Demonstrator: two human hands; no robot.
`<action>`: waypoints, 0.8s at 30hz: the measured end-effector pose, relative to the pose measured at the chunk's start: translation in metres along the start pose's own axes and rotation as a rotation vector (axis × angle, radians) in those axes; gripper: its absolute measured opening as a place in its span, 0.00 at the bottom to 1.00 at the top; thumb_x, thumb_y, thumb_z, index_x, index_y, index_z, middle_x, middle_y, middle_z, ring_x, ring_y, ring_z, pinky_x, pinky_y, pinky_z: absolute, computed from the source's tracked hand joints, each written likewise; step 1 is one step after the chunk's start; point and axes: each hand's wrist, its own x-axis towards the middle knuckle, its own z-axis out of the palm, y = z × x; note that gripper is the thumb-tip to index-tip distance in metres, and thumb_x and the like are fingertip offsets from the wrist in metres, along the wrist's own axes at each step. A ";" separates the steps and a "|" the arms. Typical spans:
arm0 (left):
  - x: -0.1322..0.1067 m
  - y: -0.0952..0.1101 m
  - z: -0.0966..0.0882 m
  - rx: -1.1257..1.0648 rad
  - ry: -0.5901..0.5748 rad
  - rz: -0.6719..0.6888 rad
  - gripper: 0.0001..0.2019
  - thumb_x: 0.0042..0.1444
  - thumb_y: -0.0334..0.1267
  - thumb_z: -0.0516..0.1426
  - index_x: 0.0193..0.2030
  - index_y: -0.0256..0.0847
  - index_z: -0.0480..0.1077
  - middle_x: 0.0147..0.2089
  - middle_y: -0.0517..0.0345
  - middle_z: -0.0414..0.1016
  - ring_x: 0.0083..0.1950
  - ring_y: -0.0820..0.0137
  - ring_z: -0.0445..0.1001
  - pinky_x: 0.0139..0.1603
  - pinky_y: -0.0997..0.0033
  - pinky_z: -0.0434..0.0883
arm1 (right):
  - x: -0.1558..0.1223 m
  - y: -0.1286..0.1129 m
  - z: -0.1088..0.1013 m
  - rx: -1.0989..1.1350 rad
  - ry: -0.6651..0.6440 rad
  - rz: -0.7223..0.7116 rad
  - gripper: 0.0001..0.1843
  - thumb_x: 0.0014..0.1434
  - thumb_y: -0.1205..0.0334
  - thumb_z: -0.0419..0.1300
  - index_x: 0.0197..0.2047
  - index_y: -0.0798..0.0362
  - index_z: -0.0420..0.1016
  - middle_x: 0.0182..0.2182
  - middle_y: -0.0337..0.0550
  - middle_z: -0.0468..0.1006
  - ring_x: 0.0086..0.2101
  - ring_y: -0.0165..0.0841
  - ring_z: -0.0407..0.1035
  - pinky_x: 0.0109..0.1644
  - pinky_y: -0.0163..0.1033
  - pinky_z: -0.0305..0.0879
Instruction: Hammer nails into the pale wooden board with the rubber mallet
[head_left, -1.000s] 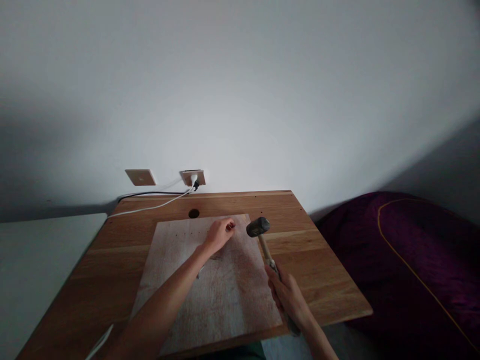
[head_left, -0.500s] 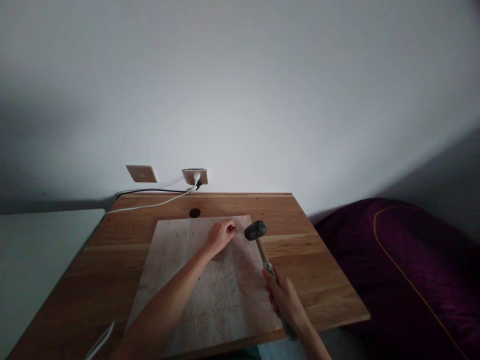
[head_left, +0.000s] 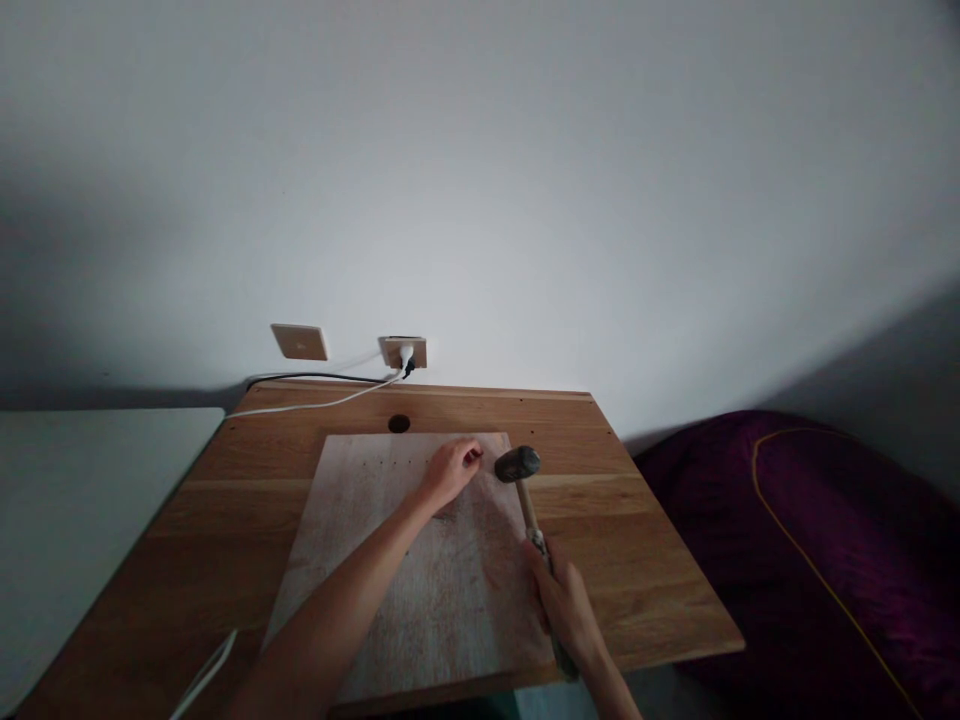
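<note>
My right hand (head_left: 564, 595) is wrapped round the handle of a hammer (head_left: 517, 464) with a blunt dark head and a wooden shaft. The hammer's head hangs just right of my left hand (head_left: 454, 472), apart from it, over the board's right edge. Thumb and fingertips of my left hand are pinched together near the far right of a pale, worn wooden board (head_left: 420, 620). Whatever sits in that pinch is too small to make out. A row of small dark nails or holes (head_left: 381, 464) runs along the board's far side, left of this hand.
Under the board is a wooden table (head_left: 645, 560) with a round cable hole (head_left: 399, 424). White and black cables (head_left: 330, 402) run from a wall socket (head_left: 405, 352). A white panel (head_left: 112, 520) stands left, purple fabric (head_left: 825, 560) right, and a thin white item (head_left: 204, 672) lies front left.
The view has shifted slightly, so the table and wall fittings appear a little further right. Both hands keep their grips, and the hammer stays close beside my left hand.
</note>
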 end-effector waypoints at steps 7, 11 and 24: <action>0.000 -0.002 0.001 0.002 -0.007 0.006 0.06 0.57 0.27 0.60 0.34 0.42 0.73 0.33 0.61 0.79 0.35 0.69 0.77 0.39 0.73 0.68 | 0.000 0.000 0.003 0.092 0.030 0.031 0.32 0.54 0.23 0.55 0.30 0.47 0.61 0.14 0.27 0.60 0.12 0.26 0.55 0.13 0.31 0.53; 0.000 0.002 -0.001 0.021 -0.009 0.018 0.06 0.58 0.27 0.60 0.34 0.42 0.73 0.34 0.59 0.79 0.36 0.68 0.77 0.40 0.71 0.69 | 0.001 0.005 0.003 0.108 0.005 0.020 0.32 0.56 0.24 0.54 0.30 0.47 0.61 0.13 0.26 0.60 0.11 0.25 0.54 0.12 0.30 0.53; 0.002 0.010 -0.005 0.068 -0.038 -0.015 0.06 0.56 0.26 0.61 0.35 0.42 0.73 0.35 0.59 0.78 0.36 0.68 0.77 0.40 0.72 0.69 | 0.002 0.008 0.002 0.106 -0.016 0.008 0.31 0.58 0.24 0.53 0.33 0.47 0.62 0.13 0.26 0.61 0.12 0.26 0.55 0.13 0.31 0.53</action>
